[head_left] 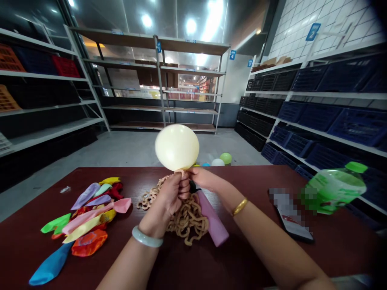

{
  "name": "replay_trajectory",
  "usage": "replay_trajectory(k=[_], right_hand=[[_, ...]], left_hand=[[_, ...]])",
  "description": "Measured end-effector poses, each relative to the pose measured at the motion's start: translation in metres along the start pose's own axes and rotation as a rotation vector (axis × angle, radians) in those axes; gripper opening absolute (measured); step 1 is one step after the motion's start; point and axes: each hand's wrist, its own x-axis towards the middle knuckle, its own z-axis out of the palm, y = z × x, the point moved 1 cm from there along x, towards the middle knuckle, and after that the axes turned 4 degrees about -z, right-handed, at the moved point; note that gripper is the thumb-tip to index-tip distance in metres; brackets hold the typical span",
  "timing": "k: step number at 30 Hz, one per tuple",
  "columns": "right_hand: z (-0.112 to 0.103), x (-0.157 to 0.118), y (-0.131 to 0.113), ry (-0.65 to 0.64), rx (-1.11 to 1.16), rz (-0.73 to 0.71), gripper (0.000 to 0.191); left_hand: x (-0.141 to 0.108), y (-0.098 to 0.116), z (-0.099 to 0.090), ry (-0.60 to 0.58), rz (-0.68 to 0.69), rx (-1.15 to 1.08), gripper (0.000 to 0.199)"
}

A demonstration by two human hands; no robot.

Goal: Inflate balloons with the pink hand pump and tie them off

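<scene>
A pale yellow inflated balloon (177,147) stands upright above my hands, its neck end down. My left hand (175,189) is closed in a fist just under the balloon, around its neck. Beside it, my right hand (201,177) pinches at the neck's right side; the fingertips largely cover what is between them. Below the hands lies a tangled heap of tan cord (189,223), and part of it shows behind my left wrist. A pink-purple cylinder (213,219) with a dark end lies slanted against the cord, its upper end partly hidden by my hands.
Several uninflated balloons (90,217) in mixed colours lie on the dark red table (121,266) at left. A phone (292,217) and a green-capped bottle (338,187) are at right. Inflated balloons (225,158) rest on the floor beyond. Shelves with crates (314,117) line the room.
</scene>
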Motion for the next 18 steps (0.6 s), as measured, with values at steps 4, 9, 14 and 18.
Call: replay_trajectory(k=[4, 9, 14, 18], right_hand=[[0.025, 0.018, 0.011, -0.055, 0.65, -0.023, 0.018], [0.026, 0.016, 0.012, -0.086, 0.934, -0.025, 0.009], [0.013, 0.01, 0.014, 0.081, 0.589, -0.014, 0.008], [0.003, 0.005, 0.012, 0.235, 0.438, 0.063, 0.021]], left_hand=[[-0.006, 0.005, 0.002, -0.06, -0.023, -0.083, 0.029], [-0.008, 0.009, -0.001, -0.111, -0.078, -0.182, 0.025], [-0.006, 0.011, -0.008, -0.14, -0.13, -0.166, 0.025], [-0.003, 0.01, -0.007, -0.091, -0.088, -0.087, 0.029]])
